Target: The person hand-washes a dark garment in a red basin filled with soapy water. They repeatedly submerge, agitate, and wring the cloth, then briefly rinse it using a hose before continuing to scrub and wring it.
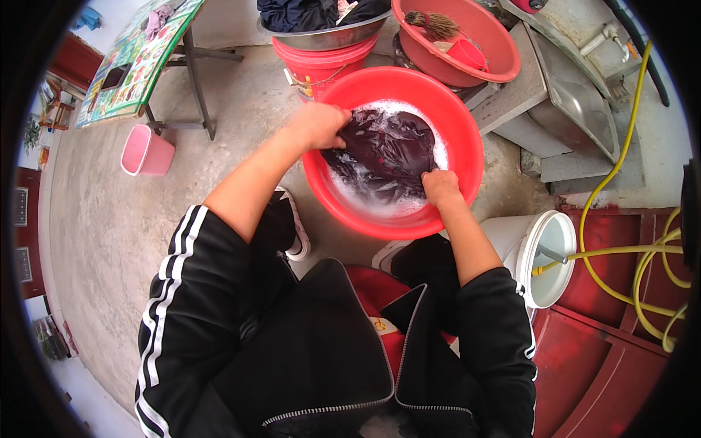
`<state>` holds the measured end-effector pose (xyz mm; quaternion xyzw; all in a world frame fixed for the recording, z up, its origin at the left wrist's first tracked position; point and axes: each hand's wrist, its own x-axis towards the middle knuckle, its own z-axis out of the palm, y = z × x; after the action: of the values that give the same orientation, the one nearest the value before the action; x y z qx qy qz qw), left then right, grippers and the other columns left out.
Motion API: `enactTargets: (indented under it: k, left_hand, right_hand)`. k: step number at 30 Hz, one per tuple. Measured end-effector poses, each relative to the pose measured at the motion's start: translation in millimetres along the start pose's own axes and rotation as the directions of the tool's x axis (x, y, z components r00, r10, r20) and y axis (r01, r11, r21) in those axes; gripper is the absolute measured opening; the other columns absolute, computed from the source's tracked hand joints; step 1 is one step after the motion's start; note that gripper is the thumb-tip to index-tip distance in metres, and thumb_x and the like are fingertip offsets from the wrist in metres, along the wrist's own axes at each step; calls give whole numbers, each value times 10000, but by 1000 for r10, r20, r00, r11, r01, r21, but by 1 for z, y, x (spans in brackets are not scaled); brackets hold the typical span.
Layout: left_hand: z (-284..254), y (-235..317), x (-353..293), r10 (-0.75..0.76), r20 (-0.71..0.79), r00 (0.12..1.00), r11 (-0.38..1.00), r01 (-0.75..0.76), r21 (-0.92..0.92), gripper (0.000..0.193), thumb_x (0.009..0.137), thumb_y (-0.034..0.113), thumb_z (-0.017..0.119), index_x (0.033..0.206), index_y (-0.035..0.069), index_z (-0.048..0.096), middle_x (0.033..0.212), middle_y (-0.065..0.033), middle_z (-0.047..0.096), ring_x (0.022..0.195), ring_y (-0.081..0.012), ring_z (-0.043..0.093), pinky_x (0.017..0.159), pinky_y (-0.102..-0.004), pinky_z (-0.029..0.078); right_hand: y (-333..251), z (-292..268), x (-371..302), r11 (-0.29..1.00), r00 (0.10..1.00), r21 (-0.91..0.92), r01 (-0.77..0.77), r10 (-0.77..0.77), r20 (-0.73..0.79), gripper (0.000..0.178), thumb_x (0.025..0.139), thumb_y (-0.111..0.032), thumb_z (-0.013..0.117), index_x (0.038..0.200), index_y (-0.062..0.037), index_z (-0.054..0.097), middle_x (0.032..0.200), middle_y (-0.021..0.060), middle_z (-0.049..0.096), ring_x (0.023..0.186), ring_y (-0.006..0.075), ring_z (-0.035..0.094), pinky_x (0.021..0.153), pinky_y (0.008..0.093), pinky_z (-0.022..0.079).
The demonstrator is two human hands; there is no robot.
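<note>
A dark, wet garment [391, 150] lies spread in soapy water inside a red plastic basin [466, 153] on the floor before me. At the basin's left side, my left hand [321, 126] is closed on the cloth's upper left edge. My right hand [441, 187] grips its lower right edge as a fist, near the basin's right rim. Between the hands the fabric is stretched and wrinkled. White suds [365, 203] ring it, mostly along the near and far sides. The exact kind of garment does not show.
Behind the basin stand a red bucket [321, 64] under a metal bowl [328, 36] of dark clothes, and a larger red tub [504, 55] with a brush. A white bucket [515, 237] with a yellow hose [621, 250] is at right. Left are a pink bin [150, 153] and table [135, 73].
</note>
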<state>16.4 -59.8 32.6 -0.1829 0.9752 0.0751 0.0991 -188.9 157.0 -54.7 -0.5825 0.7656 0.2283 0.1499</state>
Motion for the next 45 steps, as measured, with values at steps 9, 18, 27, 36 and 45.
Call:
enactTargets:
  k: [9,18,27,36,45]
  left_hand:
    - [36,15,-5,-125,171,977,951,69,302,278,673,214,709,915,90,651,944,-100,642,859,-269,650,673,-395,531]
    - [-50,11,9,-227,-126,966,420,-20,-907,188,763,102,554,899,17,652,728,2,620,649,-78,541,601,-242,436]
    - [-134,25,-9,-419,-503,756,-293,-637,-713,227,814,-20,514,1020,-38,606,910,-60,652,771,-119,615,737,-248,511]
    - [-94,15,9,-343,-396,852,-139,-462,-876,281,805,42,523,1068,-29,593,961,-64,651,870,-135,613,816,-262,479]
    - [40,12,39,-26,-163,986,499,-129,-857,248,720,81,570,935,16,674,813,-87,663,792,-198,618,741,-301,479]
  right_hand:
    - [36,-62,-33,784,811,619,-47,392,-434,169,737,-94,624,886,-19,599,795,139,662,739,268,661,676,384,511]
    - [53,-137,-57,-475,837,728,494,485,-252,247,819,-18,430,1021,14,568,880,90,631,774,195,638,689,335,553]
    - [88,-224,-98,-522,606,327,788,562,-563,295,834,-40,454,1098,61,536,1042,159,611,939,282,611,836,432,510]
    - [71,-198,-84,-374,729,626,684,363,-580,241,804,26,458,1011,-7,577,899,67,627,807,158,620,728,285,522]
    - [22,-37,13,182,971,963,201,97,-221,188,712,-6,566,886,16,634,787,49,634,729,153,606,688,287,491]
